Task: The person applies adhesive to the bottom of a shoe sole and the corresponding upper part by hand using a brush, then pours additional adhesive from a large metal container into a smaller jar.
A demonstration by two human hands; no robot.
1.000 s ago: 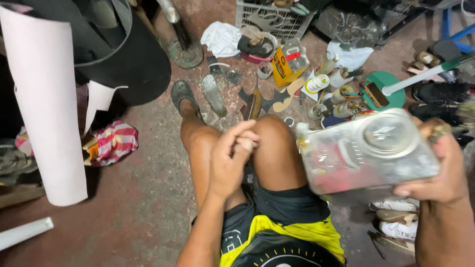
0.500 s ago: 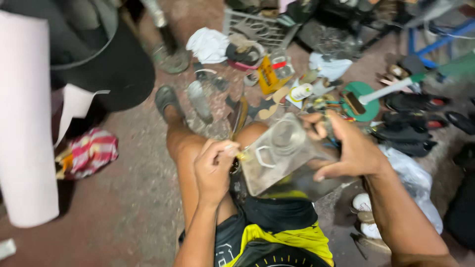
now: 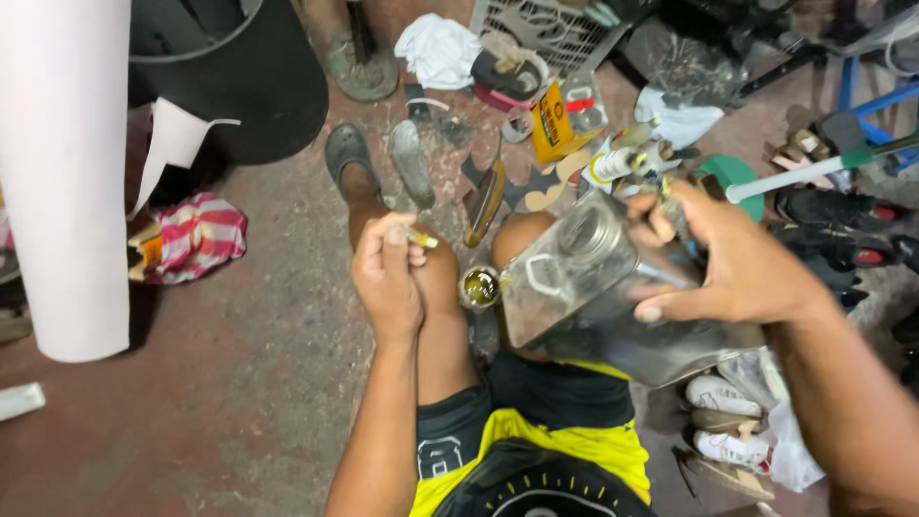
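Two hands are showing: the right hand (image 3: 732,263) is gripping one metal can (image 3: 598,287); one small cup (image 3: 479,286) is sitting beside that grip.

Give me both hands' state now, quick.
Left hand: closed, pinching a small yellowish piece.
Right hand: closed on a metal can, tilted toward a small cup.

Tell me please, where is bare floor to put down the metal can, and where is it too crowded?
Bare floor lies left of the left hand, between the striped cloth and the person's leg. Beyond the metal can and right hand, tools, shoes and the crate crowd it.
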